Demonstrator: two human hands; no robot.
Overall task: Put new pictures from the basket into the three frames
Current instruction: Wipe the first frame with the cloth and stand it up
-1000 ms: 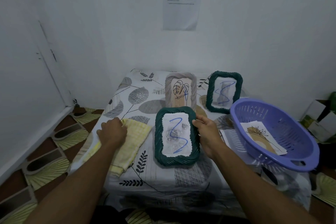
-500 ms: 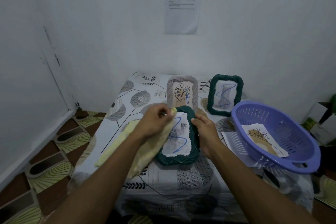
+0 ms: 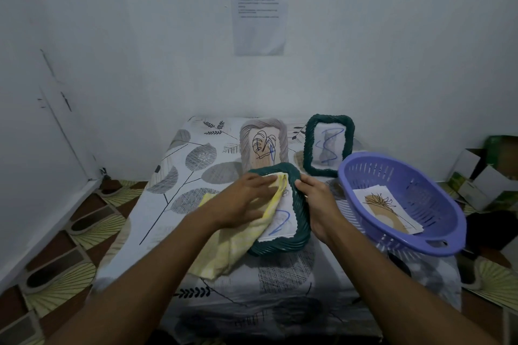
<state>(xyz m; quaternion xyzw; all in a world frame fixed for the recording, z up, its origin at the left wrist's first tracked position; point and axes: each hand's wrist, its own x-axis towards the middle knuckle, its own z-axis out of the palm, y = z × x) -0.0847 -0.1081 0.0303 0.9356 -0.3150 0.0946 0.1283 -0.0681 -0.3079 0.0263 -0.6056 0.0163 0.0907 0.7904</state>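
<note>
A dark green woven frame [image 3: 300, 214] lies flat in the middle of the table, its picture marked with blue scribble. My right hand [image 3: 316, 206] grips the frame's right edge. My left hand [image 3: 245, 199] presses a yellow cloth [image 3: 238, 244] onto the frame's upper left part, hiding half of the picture. A grey frame [image 3: 283, 143] with a leaf drawing and a second green frame [image 3: 309, 145] stand upright at the back. The purple basket [image 3: 437, 235] at the right holds a new picture [image 3: 388, 211] of a brown plant.
The table [image 3: 173, 213] wears a leaf-patterned cloth and stands against a white wall with a taped paper sheet [image 3: 260, 8]. Cardboard boxes [image 3: 482, 179] sit on the floor at the right. Patterned floor tiles [image 3: 64, 269] lie to the left.
My left hand picked the yellow cloth up from the table's left side and brought it onto the green frame. My right hand stayed on the frame's right edge.
</note>
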